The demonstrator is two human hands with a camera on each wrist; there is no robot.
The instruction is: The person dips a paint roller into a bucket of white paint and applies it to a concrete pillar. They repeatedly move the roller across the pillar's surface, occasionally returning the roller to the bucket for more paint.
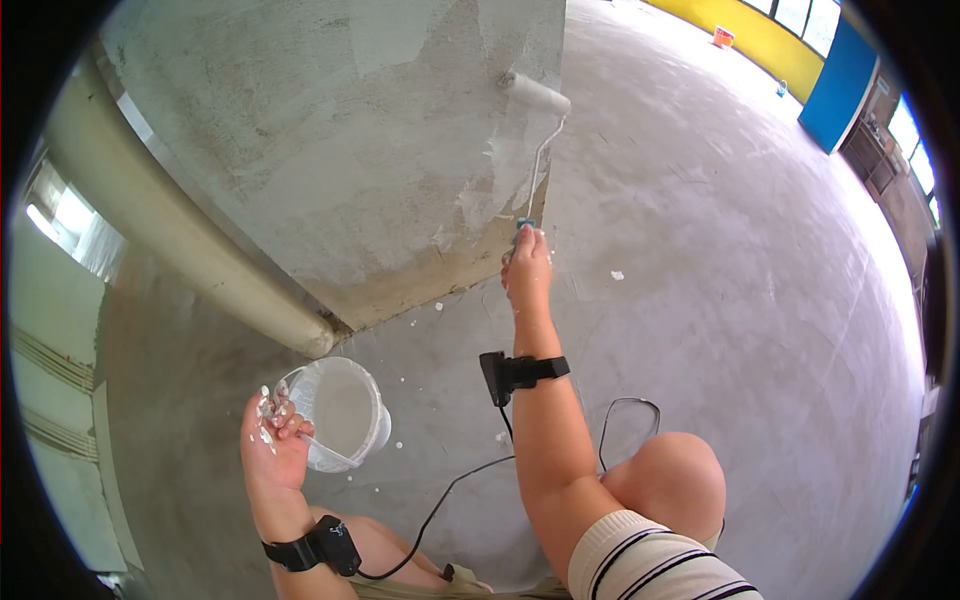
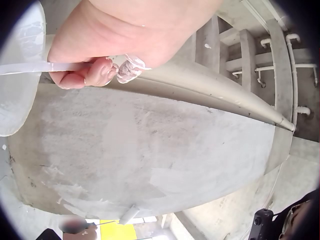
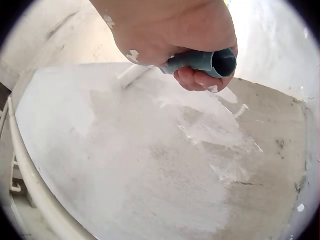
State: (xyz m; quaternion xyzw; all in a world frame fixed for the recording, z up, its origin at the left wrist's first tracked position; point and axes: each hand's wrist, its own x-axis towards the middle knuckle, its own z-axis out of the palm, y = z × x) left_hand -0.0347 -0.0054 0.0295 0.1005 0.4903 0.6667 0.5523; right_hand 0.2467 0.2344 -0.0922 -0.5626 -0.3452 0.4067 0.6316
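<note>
My right hand (image 1: 528, 272) grips the blue-green handle (image 3: 192, 62) of a paint roller (image 1: 540, 95). Its white sleeve lies against the concrete wall (image 1: 330, 130), near the wall's right edge. Wet white paint covers part of that surface, while the lower strip is bare. In my left hand (image 1: 277, 440) is the white plastic handle (image 2: 45, 67) of a bucket (image 1: 348, 415), with the fingers curled round it. Pale paint fills the bottom of the bucket. White paint is smeared on the left fingers and spotted on the right hand.
A thick pale pipe (image 1: 190, 220) runs along the wall's left side. Paint drops dot the grey floor (image 1: 780, 350). A black cable (image 1: 440, 510) trails between the wrist cameras by the person's knee (image 1: 670, 485). An orange bucket (image 1: 723, 37) stands far back, near a blue panel (image 1: 838, 85).
</note>
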